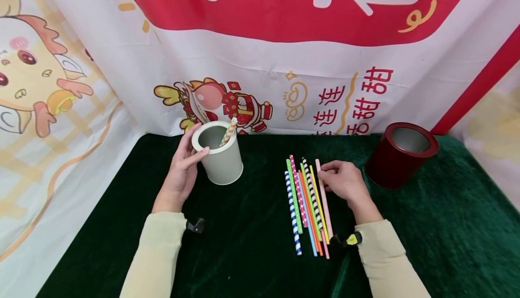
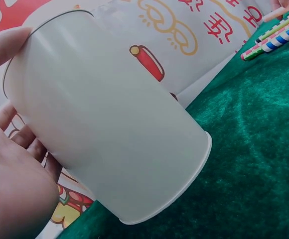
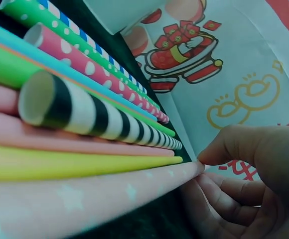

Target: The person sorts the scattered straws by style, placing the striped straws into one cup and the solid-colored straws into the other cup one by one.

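Note:
My left hand grips the side of a white cylindrical canister, with the thumb over its rim and the fingers behind. One orange-and-white patterned paper straw leans inside it, its lower end hidden by the wall. On the right, my right hand pinches the far end of a pink paper straw with white stars between thumb and fingers. That straw lies at the right side of a row of several straws, among them a black-and-white striped straw, a yellow straw and a blue-and-white striped straw.
A dark red cylindrical canister stands right of my right hand. Dark green velvet cloth covers the table. Behind it hangs a white and red printed fabric backdrop.

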Demonstrator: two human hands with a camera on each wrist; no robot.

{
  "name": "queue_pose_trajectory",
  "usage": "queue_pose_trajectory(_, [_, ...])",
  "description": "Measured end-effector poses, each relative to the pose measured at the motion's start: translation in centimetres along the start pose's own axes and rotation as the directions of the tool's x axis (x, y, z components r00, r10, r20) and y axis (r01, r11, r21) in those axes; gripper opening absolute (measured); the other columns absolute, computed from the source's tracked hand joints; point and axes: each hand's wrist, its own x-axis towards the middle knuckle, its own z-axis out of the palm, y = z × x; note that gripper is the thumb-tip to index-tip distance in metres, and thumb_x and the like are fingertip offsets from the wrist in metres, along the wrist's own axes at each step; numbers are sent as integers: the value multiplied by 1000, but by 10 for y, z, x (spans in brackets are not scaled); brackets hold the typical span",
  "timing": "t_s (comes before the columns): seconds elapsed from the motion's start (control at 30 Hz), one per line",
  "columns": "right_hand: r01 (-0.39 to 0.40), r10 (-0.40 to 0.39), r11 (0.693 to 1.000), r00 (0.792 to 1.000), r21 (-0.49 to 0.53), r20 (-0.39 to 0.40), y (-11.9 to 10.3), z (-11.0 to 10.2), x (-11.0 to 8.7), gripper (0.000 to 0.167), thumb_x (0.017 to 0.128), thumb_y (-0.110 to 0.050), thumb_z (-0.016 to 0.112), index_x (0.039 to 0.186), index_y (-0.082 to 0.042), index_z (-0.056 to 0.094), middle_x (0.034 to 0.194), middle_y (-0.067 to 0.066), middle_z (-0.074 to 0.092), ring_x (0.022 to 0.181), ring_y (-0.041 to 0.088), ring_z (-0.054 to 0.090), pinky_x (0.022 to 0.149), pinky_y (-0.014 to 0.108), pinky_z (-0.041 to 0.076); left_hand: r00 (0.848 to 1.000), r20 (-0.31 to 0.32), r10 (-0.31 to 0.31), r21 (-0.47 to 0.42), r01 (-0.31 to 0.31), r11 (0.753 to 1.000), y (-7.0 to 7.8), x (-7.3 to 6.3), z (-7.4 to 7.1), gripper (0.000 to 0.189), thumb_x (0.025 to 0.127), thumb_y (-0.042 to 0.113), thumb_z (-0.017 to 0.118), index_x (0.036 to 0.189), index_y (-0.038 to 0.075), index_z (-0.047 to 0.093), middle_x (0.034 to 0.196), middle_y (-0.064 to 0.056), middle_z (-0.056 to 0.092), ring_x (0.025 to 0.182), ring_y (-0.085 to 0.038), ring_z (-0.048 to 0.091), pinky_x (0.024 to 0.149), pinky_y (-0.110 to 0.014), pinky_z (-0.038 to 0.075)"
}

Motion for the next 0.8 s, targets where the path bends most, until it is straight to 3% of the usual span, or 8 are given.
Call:
queue_pose_trajectory(0.4, [28, -38, 979, 998, 200, 46, 4, -11, 1, 44, 106, -25, 62, 147, -9, 60, 133, 15, 68, 101, 21, 70, 88, 30, 64, 1000, 3, -3, -4, 3, 1000, -1, 0, -1, 62, 109, 12, 57, 165, 30, 39, 170, 4, 32, 157, -16, 24, 135, -57, -4])
queue_pose_trajectory(0.67, [103, -118, 938, 993, 330, 26, 1, -21, -5, 45, 108, -29, 66, 148, -8, 59, 133, 15, 70, 96, 12, 74, 87, 25, 63, 1000, -4, 8, -8, -8, 1000, 0, 2, -1, 60, 109, 8, 56, 163, 29, 42, 167, 4, 35, 156, -15, 27, 135, -54, 0])
queue_pose_trajectory(0.8, [123, -131, 927, 991, 354, -1, -3, -27, -11, 45, 108, -31, 66, 148, -10, 59, 128, 9, 72, 94, 11, 74, 87, 25, 63, 1000, -10, 3, -21, -4, 1000, -1, 2, 0, 59, 109, 6, 55, 162, 29, 43, 167, 5, 36, 156, -14, 28, 135, -53, 0])
